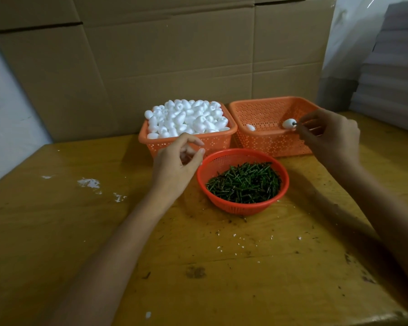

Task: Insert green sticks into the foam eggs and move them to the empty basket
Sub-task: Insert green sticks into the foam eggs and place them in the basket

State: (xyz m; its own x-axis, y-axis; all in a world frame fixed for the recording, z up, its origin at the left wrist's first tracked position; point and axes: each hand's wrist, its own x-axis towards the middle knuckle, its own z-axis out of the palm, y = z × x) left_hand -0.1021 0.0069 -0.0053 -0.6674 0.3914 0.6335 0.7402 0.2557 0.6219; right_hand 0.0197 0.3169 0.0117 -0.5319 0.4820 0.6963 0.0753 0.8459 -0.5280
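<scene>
Fingertips (303, 131) of right hand (332, 137) pinch the dark stick end of a skewered egg (288, 123), holding it just above the floor of the receiving basket (269, 143), right of centre in the frame. The pinch is closed on the stick and the egg is not yet released.

Left hand (177, 161): at centre, in front of the supply basket (218, 141). Fingers loosely curled, thumb and forefinger apart. It appears to hold nothing, though the palm is partly shadowed.

Stock:
- Supply basket, upper centre: heaped above the rim with plain foam eggs (186, 118).
- Red round basket (222, 157), centre, just in front of the two square ones: holds a thick layer of green sticks (245, 183).
- Receiving basket: one other egg (250, 127) lies on its floor at the left. I cannot tell whether it carries a stick.

Progress (judgement): very early. At most one egg is delivered, and a second is at the point of being dropped in. Almost the whole heap of eggs is left to do, and sticks look plentiful.

Surroundings: yellow table (222, 267) with white foam crumbs (88, 183) at left, and a cardboard wall (151, 67) across the top of the frame.
</scene>
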